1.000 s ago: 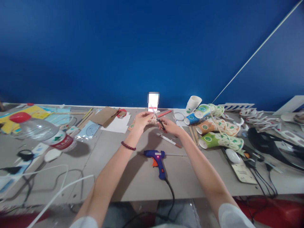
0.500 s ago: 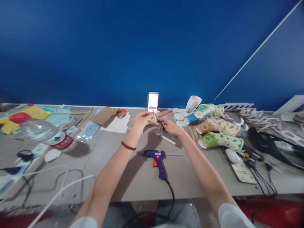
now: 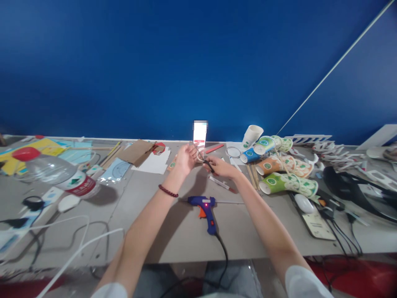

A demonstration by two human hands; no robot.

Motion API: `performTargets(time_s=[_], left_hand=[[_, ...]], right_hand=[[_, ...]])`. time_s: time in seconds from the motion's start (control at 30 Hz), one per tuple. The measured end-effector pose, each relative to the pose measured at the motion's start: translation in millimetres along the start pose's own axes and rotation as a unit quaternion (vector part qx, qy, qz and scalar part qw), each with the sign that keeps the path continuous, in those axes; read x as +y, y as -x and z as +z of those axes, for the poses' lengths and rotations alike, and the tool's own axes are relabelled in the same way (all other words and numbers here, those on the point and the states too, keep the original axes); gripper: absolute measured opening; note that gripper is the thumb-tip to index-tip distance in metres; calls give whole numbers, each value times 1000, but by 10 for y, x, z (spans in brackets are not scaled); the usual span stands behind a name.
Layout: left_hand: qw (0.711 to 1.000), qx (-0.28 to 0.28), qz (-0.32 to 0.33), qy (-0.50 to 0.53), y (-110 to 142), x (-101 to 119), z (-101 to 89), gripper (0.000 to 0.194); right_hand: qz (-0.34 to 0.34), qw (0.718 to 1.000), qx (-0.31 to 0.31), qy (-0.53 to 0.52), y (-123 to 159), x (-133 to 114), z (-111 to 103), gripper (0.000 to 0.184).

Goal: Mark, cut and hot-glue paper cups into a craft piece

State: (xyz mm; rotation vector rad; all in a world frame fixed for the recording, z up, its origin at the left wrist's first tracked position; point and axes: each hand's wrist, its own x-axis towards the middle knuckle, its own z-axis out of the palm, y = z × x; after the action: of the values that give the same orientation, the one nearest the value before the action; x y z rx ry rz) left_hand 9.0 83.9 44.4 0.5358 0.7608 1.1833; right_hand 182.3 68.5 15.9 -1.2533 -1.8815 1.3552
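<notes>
My right hand (image 3: 218,166) is closed on a pair of dark-handled scissors (image 3: 208,164), whose blades point up and left toward my other hand. My left hand (image 3: 185,159), palm turned partly up, has its fingers curled at a pale curved strip (image 3: 199,155) close to the blades. Its exact grip is partly hidden. Beside that hand, an orange patterned paper cup (image 3: 172,164) shows only in part. Nearer to me lies a blue hot glue gun (image 3: 204,203) with a red light on. A white and brown marker (image 3: 221,183) rests below my right hand.
A lit phone (image 3: 200,131) leans on the blue wall. Several paired paper cups (image 3: 288,184), wooden sticks (image 3: 252,176) and a white cup (image 3: 252,134) are on the right. A plastic bottle (image 3: 62,174), cardboard (image 3: 136,152) and a power strip (image 3: 40,211) occupy the left.
My left hand has turned palm upward, and its fingers have shifted at the pale strip. The scissors have tilted and lowered slightly in my right hand.
</notes>
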Motion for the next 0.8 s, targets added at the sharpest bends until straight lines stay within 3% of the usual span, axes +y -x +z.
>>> performTargets(time_s=[0.13, 0.33, 0.63, 0.7, 0.8], left_hand=[[999, -32, 6, 41, 39, -27, -11, 32], [997, -21, -8, 77, 40, -63, -14, 34], [996, 11, -37, 83, 48, -47, -4, 33], [997, 5, -37, 70, 38, -51, -22, 30], [999, 0, -7, 49, 9, -84, -51, 21]], right_hand=[[6, 999, -4, 49, 3, -2, -2, 40], [1, 997, -4, 73, 19, -42, -4, 37], [10, 1000, -1, -17, 19, -65, -24, 41], [8, 999, 24, -41, 29, -83, -82, 41], [35, 991, 122, -38, 35, -54, -234, 44]])
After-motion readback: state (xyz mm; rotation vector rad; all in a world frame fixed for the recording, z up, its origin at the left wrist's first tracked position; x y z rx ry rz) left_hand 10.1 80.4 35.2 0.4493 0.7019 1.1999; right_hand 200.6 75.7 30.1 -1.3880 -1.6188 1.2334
